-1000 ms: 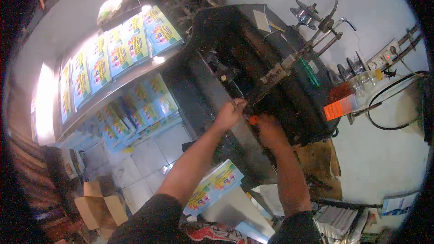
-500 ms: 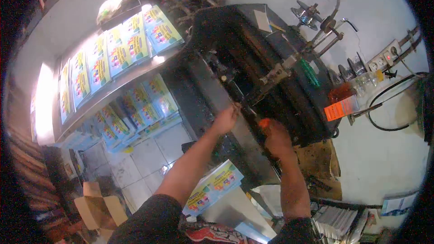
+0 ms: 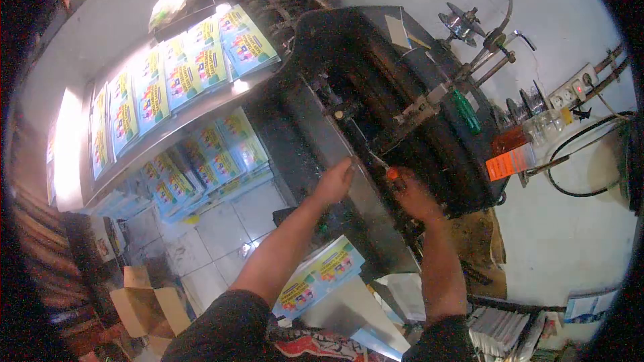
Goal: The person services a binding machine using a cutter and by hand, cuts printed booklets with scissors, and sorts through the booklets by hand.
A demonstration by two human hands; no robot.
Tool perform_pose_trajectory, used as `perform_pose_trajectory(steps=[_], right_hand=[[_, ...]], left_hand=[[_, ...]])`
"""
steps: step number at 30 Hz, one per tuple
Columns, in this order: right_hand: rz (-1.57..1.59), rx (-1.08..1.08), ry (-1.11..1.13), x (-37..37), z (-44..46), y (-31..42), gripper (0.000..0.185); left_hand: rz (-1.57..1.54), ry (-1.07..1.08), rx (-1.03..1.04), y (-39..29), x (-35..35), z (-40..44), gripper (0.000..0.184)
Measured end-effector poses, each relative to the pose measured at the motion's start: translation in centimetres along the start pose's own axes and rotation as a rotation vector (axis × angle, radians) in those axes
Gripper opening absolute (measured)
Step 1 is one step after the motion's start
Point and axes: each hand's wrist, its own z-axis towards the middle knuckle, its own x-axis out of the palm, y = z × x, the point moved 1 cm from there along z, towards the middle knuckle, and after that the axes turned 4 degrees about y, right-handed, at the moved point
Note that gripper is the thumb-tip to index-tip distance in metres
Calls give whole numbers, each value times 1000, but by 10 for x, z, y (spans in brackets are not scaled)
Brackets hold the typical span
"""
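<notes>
At the near side, glossy blue-and-yellow printed sheets [image 3: 318, 275] lie on white paper, and an open brown cardboard box [image 3: 137, 312] sits to the left. Beyond them, the left hand [image 3: 334, 184] is at the edge of a long grey metal plate [image 3: 370, 218]; its fingers are drawn together, but whether they pinch anything cannot be told. To its right, the right hand [image 3: 416, 200] has its fingers curled closed around a slim tool with an orange handle [image 3: 392, 173], whose thin shaft points far and left, into the black metal machine [image 3: 453, 161]. The tip is too small to place. Working well here likely means a firm but relaxed grip, the shaft square to whatever it meets, and steady light force so it does not slip towards the left fingers. Farther right, a green-handled tool [image 3: 465, 112] rests against the machine, and beyond it a metal spool [image 3: 463, 25] stands by the wall.
</notes>
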Motion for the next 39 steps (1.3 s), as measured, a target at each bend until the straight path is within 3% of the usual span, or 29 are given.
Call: perform_pose_trajectory(steps=[2, 5, 14, 16, 20, 23, 25, 26, 28, 32, 35, 37, 39], right_hand=[[-25, 20, 13, -1, 1, 2, 37], [-48, -96, -29, 4, 7, -9, 37], [7, -54, -5, 20, 36, -25, 51], [111, 34, 0, 17, 38, -20, 50], [10, 54, 15, 15, 40, -22, 55], [201, 39, 3, 16, 42, -22, 61], [-5, 295, 109, -17, 26, 40, 67], [-4, 296, 107, -14, 30, 35, 67], [-47, 59, 43, -5, 42, 23, 62], [-177, 184, 41, 8, 48, 26, 55], [-170, 182, -134, 20, 48, 20, 44], [-154, 160, -125, 24, 48, 17, 42], [-145, 153, -178, 29, 36, 12, 41]], left_hand=[[-8, 12, -39, 4, 0, -5, 29], [23, -37, 131, 19, 4, -7, 29], [37, 106, -11, 7, -9, -18, 26], [-31, 35, 138, 1, -10, -23, 26], [7, 45, 108, -7, -18, -27, 26], [-22, 154, -41, -10, -20, -27, 26], [7, 88, 44, -5, -16, -27, 26], [7, 89, 45, -9, -17, -28, 26], [2, 129, -19, -16, -22, -27, 28], [62, 38, 48, 11, -13, -25, 29], [47, 16, 74, -1, -23, -26, 30], [111, 70, -135, -15, -38, -30, 28], [170, 13, -150, 18, -36, -36, 29]])
